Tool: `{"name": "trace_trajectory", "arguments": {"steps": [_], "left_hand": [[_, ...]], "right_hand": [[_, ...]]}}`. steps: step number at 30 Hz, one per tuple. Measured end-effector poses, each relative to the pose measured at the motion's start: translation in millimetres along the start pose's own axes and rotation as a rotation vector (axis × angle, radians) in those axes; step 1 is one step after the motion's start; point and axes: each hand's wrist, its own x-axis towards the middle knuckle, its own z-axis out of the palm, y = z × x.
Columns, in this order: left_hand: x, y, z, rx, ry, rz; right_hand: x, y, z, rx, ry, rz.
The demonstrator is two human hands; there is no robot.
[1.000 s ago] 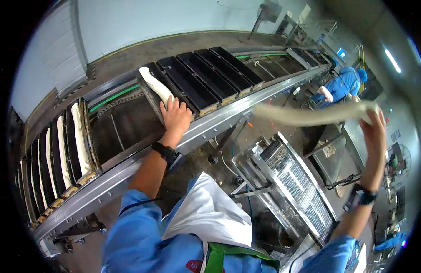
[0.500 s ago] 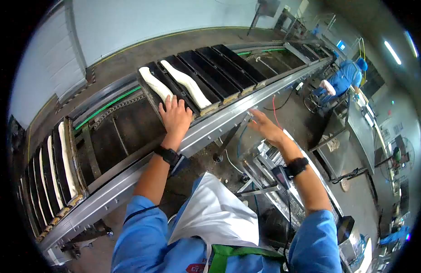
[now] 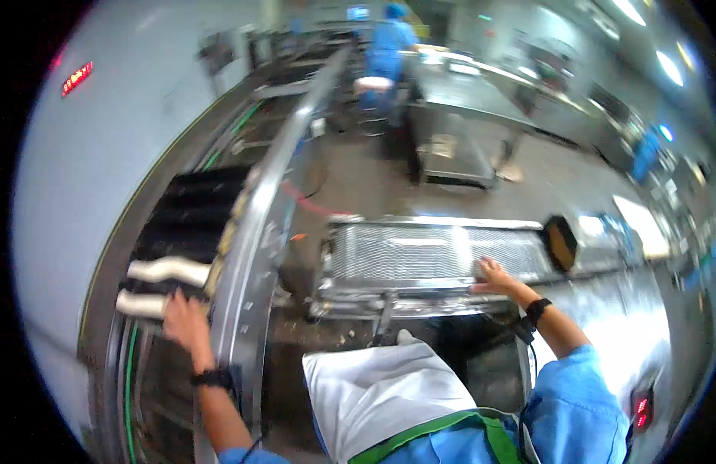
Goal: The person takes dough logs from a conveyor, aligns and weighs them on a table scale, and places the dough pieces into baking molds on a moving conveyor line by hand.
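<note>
Head view: From where I stand, the black trays (image 3: 191,205) lie in a row at the left, inside the metal rail (image 3: 253,232). Two pale, dough-like strips lie across the near end of that row: the near strip (image 3: 141,303) and, just beyond it, the far strip (image 3: 169,271), which curves slightly.

The left hand (image 3: 186,321) is at the right end of the near strip and partly hides it. Its fingers are extended, not curled; blur prevents me confirming whether they press on the strip or only hover.

The right hand (image 3: 497,280) is over the near edge of the mesh conveyor (image 3: 427,251), fingers loosely spread, nothing between them. Contact with the mesh cannot be determined. A dark block (image 3: 560,242) stands to its right at the mesh's end.

Step in hand, in my judgement: settling the near strip with the left hand while the right is free. The next move appears to call for lifting the left fingers straight up, so the strip is not dragged.
</note>
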Motion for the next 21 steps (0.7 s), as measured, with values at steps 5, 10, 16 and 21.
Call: {"name": "trace_trajectory", "arguments": {"steps": [5, 10, 16, 21], "left_hand": [[53, 19, 58, 0.048, 0.022, 0.138], [152, 39, 179, 0.308, -0.135, 0.373], [137, 95, 57, -0.362, -0.166, 0.248], [154, 100, 77, -0.466, -0.206, 0.197]], "right_hand": [[-23, 5, 2, -0.424, 0.205, -0.155], [-5, -7, -8, -0.367, 0.270, -0.088], [5, 1, -4, -0.404, 0.333, -0.097], [6, -1, -5, -0.430, 0.304, -0.110]]}}
